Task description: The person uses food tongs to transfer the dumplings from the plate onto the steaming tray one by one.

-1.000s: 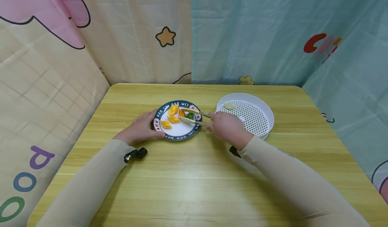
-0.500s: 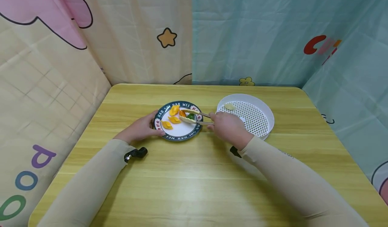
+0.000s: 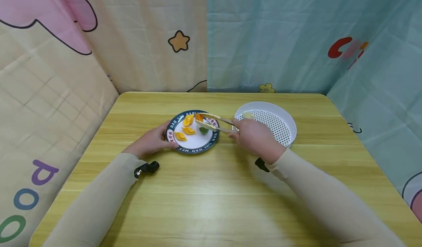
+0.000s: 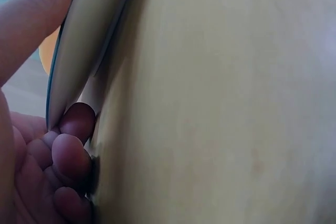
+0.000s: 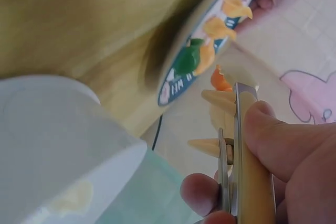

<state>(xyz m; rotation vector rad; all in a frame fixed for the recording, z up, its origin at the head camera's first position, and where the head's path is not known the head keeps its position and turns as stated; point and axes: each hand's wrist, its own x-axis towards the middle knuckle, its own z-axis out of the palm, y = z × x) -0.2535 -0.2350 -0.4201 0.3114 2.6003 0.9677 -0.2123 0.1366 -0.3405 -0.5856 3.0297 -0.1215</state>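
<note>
My left hand [image 3: 150, 140] holds the left rim of a round plate [image 3: 195, 150] with a dark blue lettered border. In the left wrist view the thumb lies over the plate's edge [image 4: 86, 40] and curled fingers sit beneath. My right hand [image 3: 258, 137] grips a pair of tongs [image 3: 227, 121]. An orange dumpling-shaped piece [image 3: 199, 117] is at the tong tips, above the plate's far right part; the right wrist view shows this orange piece [image 5: 220, 80] apart from the plate. Three yellow dumpling-shaped pieces [image 3: 188, 130] and a green piece [image 3: 203, 130] lie on the plate.
A white round basket with a perforated bottom [image 3: 280, 128] stands right of the plate, partly behind my right hand. Inside it lies a pale piece [image 3: 248, 115]. The wooden table [image 3: 197, 203] meets printed curtains [image 3: 263, 38] at the back and sides.
My right hand has moved slightly right, and the tongs have lifted the orange dumpling-shaped piece off the plate. The green piece now lies clear of the tongs. My left hand stays on the rim.
</note>
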